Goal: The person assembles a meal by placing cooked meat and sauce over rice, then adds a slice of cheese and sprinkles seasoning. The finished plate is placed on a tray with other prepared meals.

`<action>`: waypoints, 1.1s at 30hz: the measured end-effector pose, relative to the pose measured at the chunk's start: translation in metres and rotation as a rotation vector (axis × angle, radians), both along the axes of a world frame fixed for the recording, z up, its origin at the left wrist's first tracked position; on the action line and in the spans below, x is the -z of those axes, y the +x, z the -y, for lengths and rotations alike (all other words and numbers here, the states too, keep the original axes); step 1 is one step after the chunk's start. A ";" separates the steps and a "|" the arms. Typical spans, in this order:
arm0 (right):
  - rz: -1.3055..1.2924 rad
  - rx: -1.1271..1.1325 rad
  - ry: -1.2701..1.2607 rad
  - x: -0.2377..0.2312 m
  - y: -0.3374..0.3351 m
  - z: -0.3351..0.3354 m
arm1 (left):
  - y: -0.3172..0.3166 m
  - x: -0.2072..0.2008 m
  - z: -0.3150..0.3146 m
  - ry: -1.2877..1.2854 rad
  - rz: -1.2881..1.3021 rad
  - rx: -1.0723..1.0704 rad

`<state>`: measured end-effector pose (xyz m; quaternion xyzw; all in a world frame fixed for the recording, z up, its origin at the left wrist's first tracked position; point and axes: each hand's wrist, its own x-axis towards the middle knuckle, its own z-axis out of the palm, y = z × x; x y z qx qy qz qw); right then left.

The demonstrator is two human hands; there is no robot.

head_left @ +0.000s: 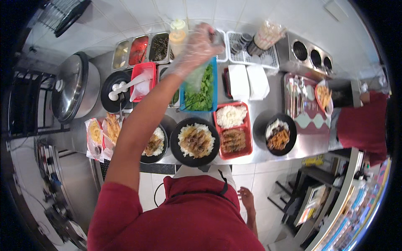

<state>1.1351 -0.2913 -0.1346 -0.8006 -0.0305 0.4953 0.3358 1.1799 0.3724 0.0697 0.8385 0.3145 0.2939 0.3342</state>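
Observation:
My left hand (201, 47), in a clear plastic glove, reaches to the back of the counter. Its blurred fingers curl around a small greyish thing that I cannot make out, beside a squeeze bottle (178, 35). Under the wrist stands a blue tub (216, 85) of leafy greens (203, 94). Bare and holding nothing, my right hand (246, 198) hangs low at my side with its fingers loosely apart. Along the front edge sit a black bowl (176, 155) of rice topped with brown meat, and a red two-part tray (249, 144) of rice and meat. My left forearm partly covers another rice bowl (155, 144).
A large lidded pot (75, 85) stands at the left, near metal topping pans (138, 49). White napkins (249, 83) lie right of the greens. Farther right are a black bowl (278, 136), a cutlery tray (296, 98) and a co-worker's red shirt (361, 127).

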 end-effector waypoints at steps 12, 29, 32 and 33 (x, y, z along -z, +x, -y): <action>-0.305 0.289 -0.181 0.014 0.087 0.070 | 0.074 0.080 -0.014 0.521 -0.820 -0.040; -0.180 0.471 -0.092 -0.007 0.007 0.024 | -0.190 0.096 -0.177 0.425 -1.022 -0.087; -0.061 0.106 -0.046 0.007 -0.036 0.058 | -0.188 0.119 -0.198 0.417 -0.970 0.056; -0.047 0.046 -0.064 0.007 -0.049 0.057 | -0.198 0.138 -0.211 0.393 -0.925 0.045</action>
